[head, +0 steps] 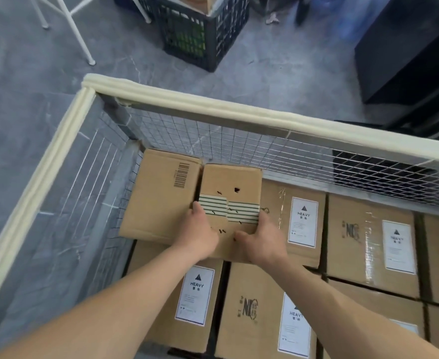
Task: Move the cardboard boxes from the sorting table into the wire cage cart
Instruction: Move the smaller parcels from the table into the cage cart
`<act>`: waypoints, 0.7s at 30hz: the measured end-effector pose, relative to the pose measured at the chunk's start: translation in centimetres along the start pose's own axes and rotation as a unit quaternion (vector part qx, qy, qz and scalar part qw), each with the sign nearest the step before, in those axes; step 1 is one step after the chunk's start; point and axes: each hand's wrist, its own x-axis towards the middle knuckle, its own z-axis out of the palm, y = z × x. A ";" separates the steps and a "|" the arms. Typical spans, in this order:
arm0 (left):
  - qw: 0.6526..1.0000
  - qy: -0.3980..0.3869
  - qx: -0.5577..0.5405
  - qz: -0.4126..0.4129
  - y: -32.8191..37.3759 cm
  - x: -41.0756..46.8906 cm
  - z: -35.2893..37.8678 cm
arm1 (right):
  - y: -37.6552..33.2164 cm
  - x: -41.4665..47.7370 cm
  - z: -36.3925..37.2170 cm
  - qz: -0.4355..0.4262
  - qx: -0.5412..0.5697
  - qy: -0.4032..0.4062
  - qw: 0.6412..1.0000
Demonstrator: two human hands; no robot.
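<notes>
L hand (199,235) & R hand (258,242) grip the striped-tape box (231,182) by its near end, long axis near-to-far, barcode box (161,193) just left.

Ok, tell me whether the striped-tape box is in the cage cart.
In: the striped-tape box sits below the cart's padded rim, gripped by left hand and right hand.

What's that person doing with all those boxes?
A person holds a striped box down inside the wire cage cart. The left hand and right hand grip its near end. It seems to rest on a layer of HEAVY-labelled boxes, beside a barcode box in the far left corner.
</notes>
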 end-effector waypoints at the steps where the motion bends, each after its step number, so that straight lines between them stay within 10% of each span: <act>1: 1.000 0.001 0.003 0.006 0.0 -0.3 0.1 | -0.1 -0.2 0.0 -0.006 -0.003 -0.002 1.000; 21: 0.940 0.032 0.199 0.275 7.5 -17.2 -12.2 | -6.7 -18.2 -13.2 0.018 -0.069 0.066 0.995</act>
